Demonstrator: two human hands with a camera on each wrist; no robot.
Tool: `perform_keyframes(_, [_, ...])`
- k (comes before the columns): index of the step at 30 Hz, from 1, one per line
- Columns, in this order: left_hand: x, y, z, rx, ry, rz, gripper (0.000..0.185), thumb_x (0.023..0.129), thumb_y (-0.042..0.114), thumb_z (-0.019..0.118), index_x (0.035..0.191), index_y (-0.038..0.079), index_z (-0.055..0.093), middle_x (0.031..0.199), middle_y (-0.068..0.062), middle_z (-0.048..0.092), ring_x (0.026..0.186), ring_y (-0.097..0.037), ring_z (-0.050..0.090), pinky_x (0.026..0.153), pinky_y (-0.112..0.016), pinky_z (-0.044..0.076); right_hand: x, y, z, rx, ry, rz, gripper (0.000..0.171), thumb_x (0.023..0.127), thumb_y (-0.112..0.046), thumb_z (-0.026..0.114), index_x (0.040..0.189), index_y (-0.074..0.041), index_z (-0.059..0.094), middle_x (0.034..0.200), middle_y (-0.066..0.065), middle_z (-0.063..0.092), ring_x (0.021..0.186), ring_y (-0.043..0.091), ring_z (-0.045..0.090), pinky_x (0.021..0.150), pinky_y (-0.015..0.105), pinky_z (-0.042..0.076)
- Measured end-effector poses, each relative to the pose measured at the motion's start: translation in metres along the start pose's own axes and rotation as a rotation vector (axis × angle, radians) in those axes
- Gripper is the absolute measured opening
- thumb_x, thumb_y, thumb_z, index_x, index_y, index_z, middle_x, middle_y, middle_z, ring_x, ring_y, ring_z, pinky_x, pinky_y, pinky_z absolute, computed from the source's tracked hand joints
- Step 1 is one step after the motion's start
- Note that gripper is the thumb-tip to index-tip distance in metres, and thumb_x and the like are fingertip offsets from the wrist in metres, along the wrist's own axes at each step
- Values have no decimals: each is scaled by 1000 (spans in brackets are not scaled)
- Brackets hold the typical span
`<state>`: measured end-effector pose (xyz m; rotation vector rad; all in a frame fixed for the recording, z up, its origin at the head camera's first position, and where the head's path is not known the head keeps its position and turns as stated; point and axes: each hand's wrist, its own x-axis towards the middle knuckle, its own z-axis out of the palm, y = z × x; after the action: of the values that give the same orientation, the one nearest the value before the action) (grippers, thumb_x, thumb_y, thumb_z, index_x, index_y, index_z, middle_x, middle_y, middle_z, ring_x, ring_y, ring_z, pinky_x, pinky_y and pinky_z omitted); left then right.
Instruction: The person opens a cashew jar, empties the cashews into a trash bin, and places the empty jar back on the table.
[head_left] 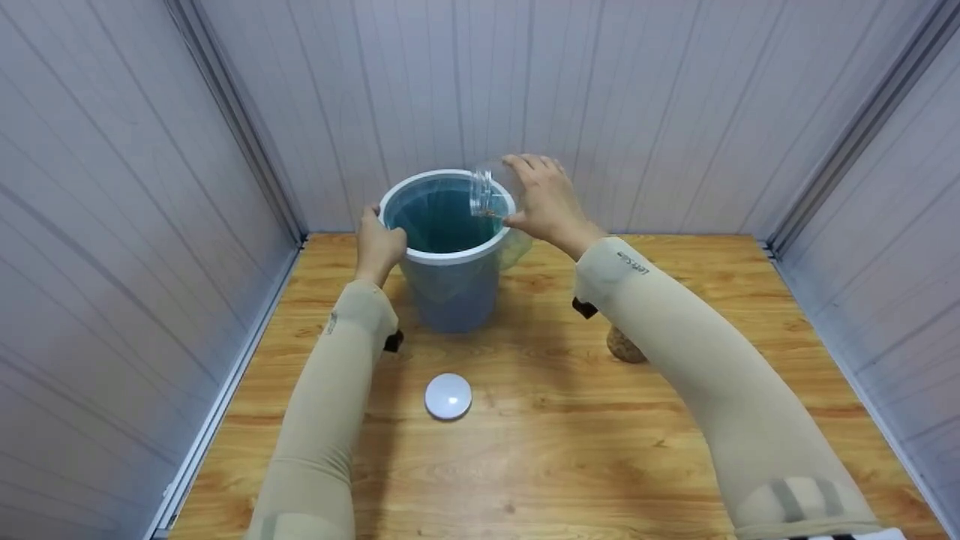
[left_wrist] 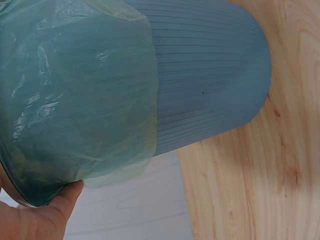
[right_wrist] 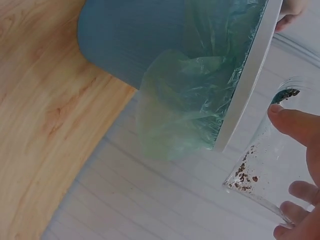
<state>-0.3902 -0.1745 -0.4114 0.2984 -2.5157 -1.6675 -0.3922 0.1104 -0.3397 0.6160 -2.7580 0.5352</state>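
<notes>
pale panelled walls (head_left: 675, 97), wooden tabletop (head_left: 540, 450)

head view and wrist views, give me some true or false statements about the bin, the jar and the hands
1. The right hand holds a clear plastic jar tipped over the mouth of the blue plastic bin. True.
2. The left hand lies flat on the wooden table. False: it grips the bin's white rim.
3. The bin is lined with a green plastic bag that folds over the outside. True.
4. The round white lid is screwed onto the jar. False: it lies on the table, in front of the bin.
5. The jar is full to the top. False: only a few brown crumbs cling inside it.
</notes>
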Motion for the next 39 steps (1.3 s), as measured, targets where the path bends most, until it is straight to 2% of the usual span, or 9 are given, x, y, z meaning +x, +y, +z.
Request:
perform_keyframes(7, [0,0,-1,18,4,-14,76,99,-2,48,169,0,21,175,-24,32,162,-39,35,134,-50,30,-6,3,4,213,14,76,96,83,-20,96,164,-13,46,168,12,48,157,36,39,132,53,33])
perform_keyframes(15, [1,-2,-4,10,-4,-21,73,101,-1,49,169,0,22,175,-23,31,163,-38,33,134,-51,29,-14,11,9,312,45,107,97,80,-21,97,163,-11,47,168,14,48,158,36,41,131,53,36])
perform_keyframes(28, [1,-5,-10,0,-14,-28,74,101,-1,47,170,1,21,176,-22,30,163,-38,33,135,-51,28,-25,21,13,567,75,199,97,82,-21,97,163,-11,44,165,14,50,154,32,44,130,55,35])
perform_keyframes(36, [4,-9,-12,20,-3,4,73,99,-1,46,168,-3,22,174,-25,31,162,-38,33,135,-50,29,-32,25,14,683,71,266,97,85,-28,95,165,-15,41,167,13,47,158,34,41,128,57,39])
perform_keyframes(39, [5,-11,-13,14,-16,-7,73,100,-1,46,168,-1,21,175,-24,31,162,-38,33,135,-51,28,-35,28,17,711,79,289,99,86,-31,95,166,-14,39,165,13,48,157,33,42,128,55,40])
